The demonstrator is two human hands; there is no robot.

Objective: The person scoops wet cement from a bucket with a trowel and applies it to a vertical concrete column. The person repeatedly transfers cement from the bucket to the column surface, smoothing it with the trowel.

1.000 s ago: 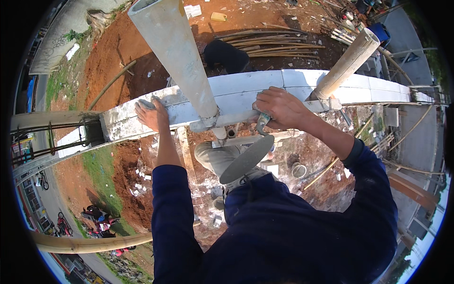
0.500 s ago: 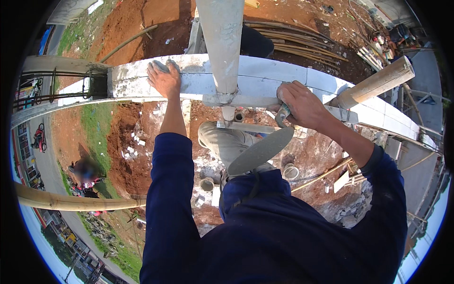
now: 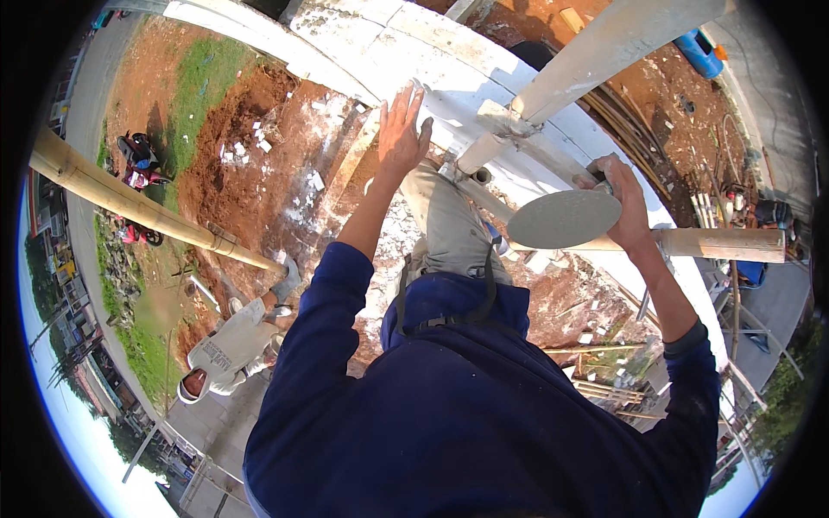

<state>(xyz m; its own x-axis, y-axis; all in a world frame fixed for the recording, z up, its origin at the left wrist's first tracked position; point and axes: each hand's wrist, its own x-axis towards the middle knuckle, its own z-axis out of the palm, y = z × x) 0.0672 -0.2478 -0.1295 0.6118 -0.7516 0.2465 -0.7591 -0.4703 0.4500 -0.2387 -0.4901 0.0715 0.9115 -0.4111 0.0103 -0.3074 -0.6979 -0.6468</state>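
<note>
My right hand [image 3: 623, 200] is closed around the handle of a trowel [image 3: 566, 219]. The trowel's rounded grey blade points left, over the near side of the wall. Most of the handle is hidden by my fingers. My left hand [image 3: 401, 134] is open, fingers stretched, at the near edge of a white block wall [image 3: 432, 41]. Whether its fingertips touch the blocks I cannot tell. Between my hands, a thick grey pole [image 3: 596, 65] slants up across the wall, with a crosspiece [image 3: 557, 158] at its lower end.
A bamboo pole [image 3: 142, 200] crosses at left, and another pole [image 3: 725, 244] juts out at right. Far below at lower left, a person [image 3: 229, 345] in a white cap stands. Parked motorcycles [image 3: 138, 160] and reddish soil with white rubble [image 3: 250, 147] lie lower down.
The view has turned, so the wall now runs diagonally. My left hand has left the wall's top for its near edge. The trowel remains in my right hand; a person has come into view.
</note>
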